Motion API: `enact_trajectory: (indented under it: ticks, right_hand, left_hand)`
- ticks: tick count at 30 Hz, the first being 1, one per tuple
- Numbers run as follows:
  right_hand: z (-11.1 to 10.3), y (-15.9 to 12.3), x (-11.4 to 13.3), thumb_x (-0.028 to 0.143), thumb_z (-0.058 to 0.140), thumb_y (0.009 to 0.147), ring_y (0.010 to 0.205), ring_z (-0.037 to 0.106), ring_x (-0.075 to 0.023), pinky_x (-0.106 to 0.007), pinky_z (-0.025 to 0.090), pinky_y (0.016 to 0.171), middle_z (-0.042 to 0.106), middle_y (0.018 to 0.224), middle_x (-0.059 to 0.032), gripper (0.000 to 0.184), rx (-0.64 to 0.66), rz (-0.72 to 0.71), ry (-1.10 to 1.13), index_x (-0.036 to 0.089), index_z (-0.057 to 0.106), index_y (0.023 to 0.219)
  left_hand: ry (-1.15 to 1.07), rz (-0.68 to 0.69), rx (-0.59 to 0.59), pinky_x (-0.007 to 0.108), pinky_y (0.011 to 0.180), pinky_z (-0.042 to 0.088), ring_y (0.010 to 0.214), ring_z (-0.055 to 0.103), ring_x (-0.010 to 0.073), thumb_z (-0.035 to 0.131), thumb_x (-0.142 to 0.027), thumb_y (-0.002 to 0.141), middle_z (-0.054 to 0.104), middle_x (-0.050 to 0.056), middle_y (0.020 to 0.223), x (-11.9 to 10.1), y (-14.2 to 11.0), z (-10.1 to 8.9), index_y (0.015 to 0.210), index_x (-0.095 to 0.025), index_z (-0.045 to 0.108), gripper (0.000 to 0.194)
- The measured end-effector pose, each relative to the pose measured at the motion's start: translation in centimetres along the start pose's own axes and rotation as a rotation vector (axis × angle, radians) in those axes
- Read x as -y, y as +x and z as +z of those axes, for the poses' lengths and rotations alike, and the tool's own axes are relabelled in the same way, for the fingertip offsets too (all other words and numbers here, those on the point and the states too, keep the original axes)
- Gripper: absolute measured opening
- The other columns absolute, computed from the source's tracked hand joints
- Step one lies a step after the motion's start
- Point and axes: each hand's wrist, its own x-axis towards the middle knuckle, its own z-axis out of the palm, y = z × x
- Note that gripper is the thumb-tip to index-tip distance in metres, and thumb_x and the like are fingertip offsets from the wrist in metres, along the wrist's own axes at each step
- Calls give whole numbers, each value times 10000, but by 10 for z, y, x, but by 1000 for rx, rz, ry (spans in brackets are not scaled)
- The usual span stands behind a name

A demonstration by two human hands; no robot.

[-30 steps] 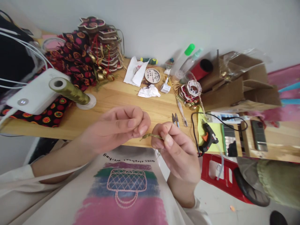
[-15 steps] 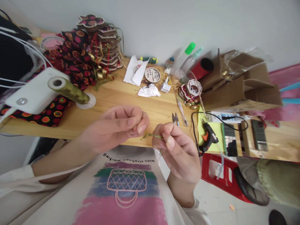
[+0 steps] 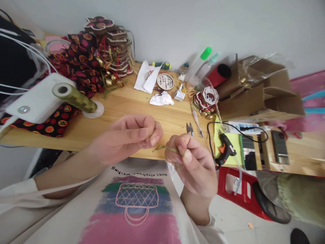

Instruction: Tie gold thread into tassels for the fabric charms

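Observation:
Between the thumb and fingers of my right hand (image 3: 194,162) is a short olive-green cord (image 3: 166,148). Its free end sticks out to the left, and thin strands hang below my fingers. My left hand (image 3: 130,135) is closed in a pinch just left of the cord's end; whatever lies between its fingertips, if anything, is too small to make out. Both hands are in the air over the table's front edge, a little apart. A spool of olive-green thread (image 3: 76,98) leans to the left beyond my left hand. Small snips (image 3: 190,128) lie on the table behind my right hand.
On the wooden table (image 3: 119,105), patterned fabric pouches (image 3: 81,51) and stacked ornaments (image 3: 118,51) stand at left. Crumpled white paper (image 3: 161,98) lies mid-table. To the right are a glue gun (image 3: 224,149) with a black cable, octagonal ornaments (image 3: 209,96) and a cardboard box (image 3: 259,98).
Both hands stay almost in place. My right thumb has shifted very slightly on the cord. Small lights now show on the white device at left.

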Motion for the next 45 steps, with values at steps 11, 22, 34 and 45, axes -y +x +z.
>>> enact_trajectory:
  ticks: [11,22,34,45]
  right_hand:
    - [4,-2,-6,239,634,933,676,440,-107,-242,371,585,529,792,19,33,-181,-92,-175,244,616,906]
    - [9,2,-8,141,613,938,751,583,-77,-204,501,712,613,888,32,167,-272,-261,-228,280,624,1030]
    - [12,2,-12,55,565,926,855,608,-86,-198,539,769,610,946,15,287,-290,-485,-472,273,601,1109]
    - [7,0,-1,165,592,942,834,587,-98,-223,473,697,650,933,20,211,-233,-417,-741,277,643,1112]
  left_hand:
    - [85,63,-193,210,669,478,713,599,112,801,-351,778,741,45,840,6,4,-17,677,-160,729,227]
    - [245,-22,-249,240,685,482,760,658,149,756,-474,792,760,31,834,8,4,-17,914,-188,743,312]
    - [733,230,-124,216,771,510,835,671,125,685,-241,857,741,-40,877,-6,-10,-2,902,-249,711,53]
    - [960,263,-126,164,747,481,796,651,78,612,-208,904,711,-45,823,-15,-6,3,844,-192,672,86]
